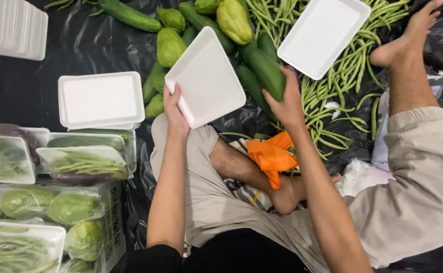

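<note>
My left hand (174, 112) grips the near edge of a white foam tray (205, 77), holding it tilted above the floor. My right hand (286, 101) is closed around the end of a dark green cucumber (264, 71) lying in the vegetable pile. Pale green chayotes (170, 46) and more cucumbers lie just beyond the tray. Long green beans (345, 76) are spread to the right, with a second white foam tray (322, 34) resting on them.
A stack of foam trays (101, 99) sits at left, and another stack (10, 26) at the top left. Wrapped trays of vegetables (82, 161) fill a white crate (111, 222). An orange cloth (272, 154) lies by my crossed legs. Black sheeting (80, 45) covers the floor.
</note>
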